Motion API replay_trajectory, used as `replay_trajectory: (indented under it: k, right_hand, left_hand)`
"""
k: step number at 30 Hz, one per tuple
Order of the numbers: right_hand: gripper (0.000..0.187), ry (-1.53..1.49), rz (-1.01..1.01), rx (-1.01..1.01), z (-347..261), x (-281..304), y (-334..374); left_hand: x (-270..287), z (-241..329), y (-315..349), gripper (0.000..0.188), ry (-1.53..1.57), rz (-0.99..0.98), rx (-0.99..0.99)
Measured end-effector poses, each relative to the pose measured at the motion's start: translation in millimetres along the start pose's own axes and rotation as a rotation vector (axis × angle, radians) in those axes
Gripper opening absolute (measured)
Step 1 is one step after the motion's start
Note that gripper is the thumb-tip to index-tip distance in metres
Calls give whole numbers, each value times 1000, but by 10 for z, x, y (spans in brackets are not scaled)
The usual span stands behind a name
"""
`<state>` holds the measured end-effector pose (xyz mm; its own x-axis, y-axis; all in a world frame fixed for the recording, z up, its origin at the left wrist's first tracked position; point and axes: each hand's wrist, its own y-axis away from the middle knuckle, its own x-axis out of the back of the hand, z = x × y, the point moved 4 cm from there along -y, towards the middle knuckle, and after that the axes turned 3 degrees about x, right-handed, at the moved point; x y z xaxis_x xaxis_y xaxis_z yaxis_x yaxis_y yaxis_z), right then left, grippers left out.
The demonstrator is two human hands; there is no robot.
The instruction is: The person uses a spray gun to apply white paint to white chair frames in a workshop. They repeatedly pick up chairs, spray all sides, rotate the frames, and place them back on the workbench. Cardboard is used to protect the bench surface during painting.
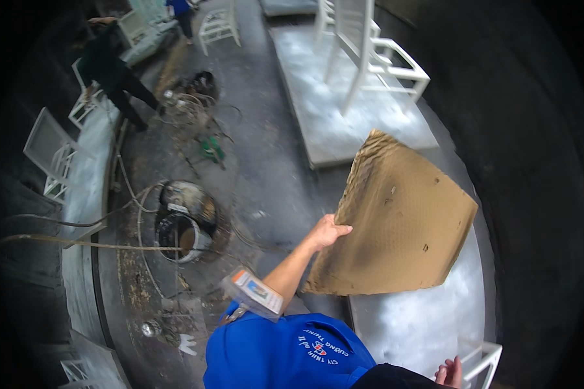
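Observation:
My left hand (328, 232) grips the left edge of a large brown cardboard sheet (402, 223), thumb on its near face. The sheet is tilted, with a crumpled upper left edge, dark smudges and small holes. It hangs in front of a pale, shiny platform. My right hand (449, 373) is low at the lower right, partly cut off, with its fingers loosely bent and nothing visible in them. Close beside it stands a white chair frame (486, 366); whether the hand touches it I cannot tell.
White chairs (386, 71) stand on a raised pale platform (298, 123) ahead. On the left, paint-stained buckets (204, 243) and hoses (97, 244) lie on the dirty floor. A person in dark clothes (113, 71) works by a row of chairs (52, 152); another person (180, 13) is farther off.

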<state>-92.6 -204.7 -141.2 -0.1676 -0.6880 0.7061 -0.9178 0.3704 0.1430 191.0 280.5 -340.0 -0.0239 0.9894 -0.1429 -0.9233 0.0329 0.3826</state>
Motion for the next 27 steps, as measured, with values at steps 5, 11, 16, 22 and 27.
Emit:
replay_trajectory:
  k: [5, 11, 16, 22, 27]
  right_hand:
    - [57, -31, -225, 237, -694, -966, -1104]
    - [60, -115, -363, 436, -1516, -1813, -2021]
    - [50, -179, -197, 731, -2489, -2221, -2618]
    - [52, -190, -290, 782, -3406, -2602, -3489]
    - [51, -281, -374, 769, -4052, -3058, -4088]
  left_hand:
    - [1667, 1371, 793, 39, -224, 182, -269]
    - [2481, 1850, 1960, 33, -127, 534, -393]
    - [2740, 2121, 2210, 32, -186, 820, -427]
    - [2801, 2536, 1787, 30, -261, 1095, -538]
    - [2911, 2768, 1043, 34, -47, 1204, -735]
